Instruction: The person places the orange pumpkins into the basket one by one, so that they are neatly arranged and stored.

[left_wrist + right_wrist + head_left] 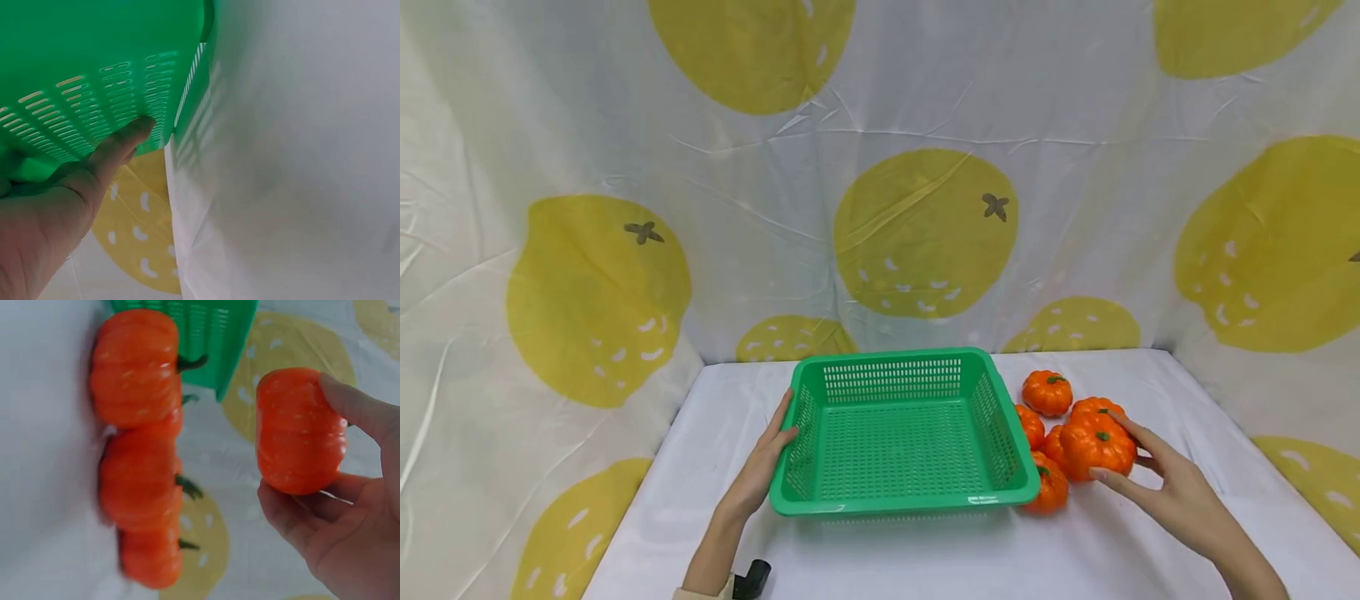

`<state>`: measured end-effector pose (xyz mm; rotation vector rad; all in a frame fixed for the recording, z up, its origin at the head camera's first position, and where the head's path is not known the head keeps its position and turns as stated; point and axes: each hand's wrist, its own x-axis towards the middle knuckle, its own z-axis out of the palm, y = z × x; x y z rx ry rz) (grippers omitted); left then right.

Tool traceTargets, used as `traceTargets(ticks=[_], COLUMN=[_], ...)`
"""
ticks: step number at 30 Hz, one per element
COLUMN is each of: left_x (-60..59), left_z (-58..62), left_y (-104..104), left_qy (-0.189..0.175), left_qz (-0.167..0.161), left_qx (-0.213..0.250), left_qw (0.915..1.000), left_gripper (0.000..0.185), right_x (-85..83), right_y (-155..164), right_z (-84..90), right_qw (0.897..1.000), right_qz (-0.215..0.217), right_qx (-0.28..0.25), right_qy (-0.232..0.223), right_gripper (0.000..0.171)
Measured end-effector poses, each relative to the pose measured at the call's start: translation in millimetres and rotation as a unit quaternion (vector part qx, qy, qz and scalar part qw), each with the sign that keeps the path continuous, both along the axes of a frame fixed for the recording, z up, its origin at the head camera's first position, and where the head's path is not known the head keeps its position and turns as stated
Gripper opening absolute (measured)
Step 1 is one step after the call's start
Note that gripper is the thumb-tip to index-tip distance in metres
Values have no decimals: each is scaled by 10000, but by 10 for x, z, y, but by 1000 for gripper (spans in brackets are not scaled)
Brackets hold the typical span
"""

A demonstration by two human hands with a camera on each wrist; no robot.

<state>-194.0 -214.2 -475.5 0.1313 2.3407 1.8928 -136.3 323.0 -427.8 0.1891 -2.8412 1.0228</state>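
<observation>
A green plastic basket (902, 507) with slotted walls sits mid-table, its inside bare. My left hand (763, 462) grips its left side, thumb at the rim; in the left wrist view, fingers (128, 140) lie along the outer slotted wall (94, 69). To the basket's right, my right hand (1172, 487) holds a small orange pumpkin (1097, 450) between thumb and fingers. The right wrist view shows this pumpkin (300, 431) raised off the table, with the hand (350, 531) around its side. Several similar pumpkins (1047, 393) stand beside the basket, some partly hidden by its rim.
A white cloth (880, 558) covers the table. Behind and at both sides hangs a pale curtain (760, 217) printed with large yellow lemons. A black device (752, 579) is at the left wrist. The grouped pumpkins (140, 481) stand close together near the basket's right wall.
</observation>
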Motion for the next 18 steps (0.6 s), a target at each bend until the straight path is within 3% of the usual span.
traceTargets(ticks=[3, 9, 18], left_x=[-2, 10, -18], left_z=[4, 0, -27], left_y=[2, -14, -18], left_qy=[15, 47, 42], left_qz=[-9, -67, -121], left_qx=[9, 46, 164], left_qw=[10000, 10000, 9998], left_gripper=[64, 63, 64], right_x=[-158, -561, -1246], right_y=[-199, -696, -1503], right_z=[233, 658, 871], right_qw=[9983, 9836, 9539], right_qz=[445, 1653, 2794], right_qx=[-234, -714, -1018], right_qy=[306, 65, -407], right_gripper=[81, 79, 79])
